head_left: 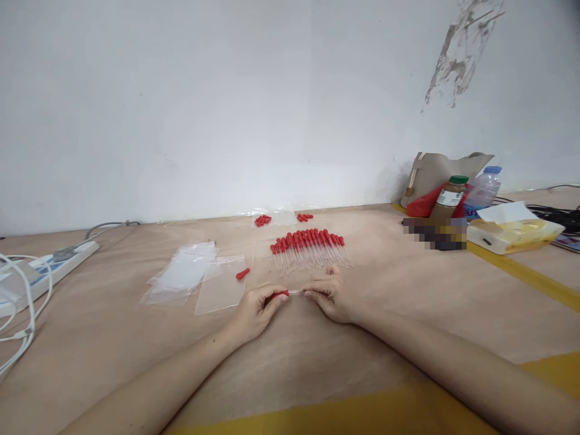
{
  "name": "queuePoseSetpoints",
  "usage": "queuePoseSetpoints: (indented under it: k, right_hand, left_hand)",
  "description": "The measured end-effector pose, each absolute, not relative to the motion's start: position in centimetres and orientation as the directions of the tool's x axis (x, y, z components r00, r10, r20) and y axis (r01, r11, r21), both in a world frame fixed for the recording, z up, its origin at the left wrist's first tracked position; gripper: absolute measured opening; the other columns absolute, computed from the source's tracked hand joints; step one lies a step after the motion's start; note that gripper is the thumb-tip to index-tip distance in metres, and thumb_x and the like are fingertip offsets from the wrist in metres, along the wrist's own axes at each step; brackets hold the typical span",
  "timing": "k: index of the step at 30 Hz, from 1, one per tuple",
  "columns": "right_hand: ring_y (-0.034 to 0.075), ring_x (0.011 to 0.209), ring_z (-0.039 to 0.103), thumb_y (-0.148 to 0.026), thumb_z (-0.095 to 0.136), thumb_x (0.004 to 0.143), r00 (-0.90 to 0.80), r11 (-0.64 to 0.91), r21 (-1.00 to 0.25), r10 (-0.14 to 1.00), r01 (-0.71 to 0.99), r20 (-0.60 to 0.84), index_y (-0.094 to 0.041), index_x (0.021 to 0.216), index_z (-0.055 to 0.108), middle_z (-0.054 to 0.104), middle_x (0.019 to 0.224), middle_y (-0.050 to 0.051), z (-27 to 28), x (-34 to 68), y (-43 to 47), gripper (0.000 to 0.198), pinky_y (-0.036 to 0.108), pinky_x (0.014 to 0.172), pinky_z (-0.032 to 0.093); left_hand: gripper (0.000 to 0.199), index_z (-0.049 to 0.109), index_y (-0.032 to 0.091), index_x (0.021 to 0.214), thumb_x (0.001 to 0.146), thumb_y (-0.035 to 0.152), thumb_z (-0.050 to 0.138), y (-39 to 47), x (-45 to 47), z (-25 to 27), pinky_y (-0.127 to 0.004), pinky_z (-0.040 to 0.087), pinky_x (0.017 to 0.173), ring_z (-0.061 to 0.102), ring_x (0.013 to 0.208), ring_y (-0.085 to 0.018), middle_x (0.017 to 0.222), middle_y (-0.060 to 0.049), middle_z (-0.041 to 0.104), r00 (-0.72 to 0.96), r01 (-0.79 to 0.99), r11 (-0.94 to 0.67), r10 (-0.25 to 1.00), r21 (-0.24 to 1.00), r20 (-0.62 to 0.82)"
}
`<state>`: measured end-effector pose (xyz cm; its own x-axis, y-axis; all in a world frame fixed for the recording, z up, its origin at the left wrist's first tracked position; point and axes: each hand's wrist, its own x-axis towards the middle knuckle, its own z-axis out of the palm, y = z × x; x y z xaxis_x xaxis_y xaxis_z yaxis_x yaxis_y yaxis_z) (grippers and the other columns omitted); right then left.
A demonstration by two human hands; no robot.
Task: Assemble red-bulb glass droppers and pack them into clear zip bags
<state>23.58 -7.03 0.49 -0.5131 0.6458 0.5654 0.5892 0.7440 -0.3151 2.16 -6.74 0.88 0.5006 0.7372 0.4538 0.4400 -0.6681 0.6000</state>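
My left hand (254, 313) is closed around a red rubber dropper bulb (283, 293), its tip showing past the thumb. From the other side, my right hand (334, 297) pinches a thin clear dropper tube (295, 292). Tube and bulb meet in line between my hands; how deep the tube sits is too small to tell. Just beyond lies a fanned row of droppers (310, 238) with red bulbs facing the wall. One loose red bulb (243, 274) rests by a flat clear bag (220, 293), left of my hands. Two small piles of red bulbs (261, 221) lie near the wall.
Clear plastic bags (188, 266) are stacked at the left, with a power strip (72, 257) and white cables (31, 302) farther out. At right stand a green-capped bottle (451, 198), a blue-capped bottle (487, 187), a beige bag (437, 169) and a tissue pack (512, 235).
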Motion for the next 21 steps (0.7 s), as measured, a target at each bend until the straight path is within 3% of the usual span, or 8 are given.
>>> queuePoseSetpoints:
  k: [9,21]
  right_hand:
    - [0.009,0.055,0.041,-0.022,0.04,0.085,-0.57,0.767,-0.121,0.563,0.63,0.599,-0.02,0.083,0.064,0.062,0.068,0.001,0.6,23.7,-7.3,0.024,0.03,0.067,0.019]
    - [0.009,0.051,0.035,-0.02,0.039,0.084,-0.56,0.763,-0.143,0.575,0.631,0.597,-0.017,0.075,0.061,0.058,0.06,0.0,0.2,22.4,-7.9,0.024,0.029,0.063,0.018]
  left_hand:
    - [0.021,0.062,0.018,0.086,0.087,0.028,0.043,-7.6,2.2,1.5,-0.024,0.043,0.065,0.055,0.07,-0.013,0.077,-0.002,0.061,0.58,0.483,-0.686,0.716,0.544,0.388]
    - [0.02,0.06,0.017,0.084,0.086,0.028,0.044,-7.6,2.2,1.3,-0.024,0.042,0.062,0.053,0.067,-0.013,0.074,-0.002,0.059,0.638,0.488,-0.745,0.66,0.455,0.397]
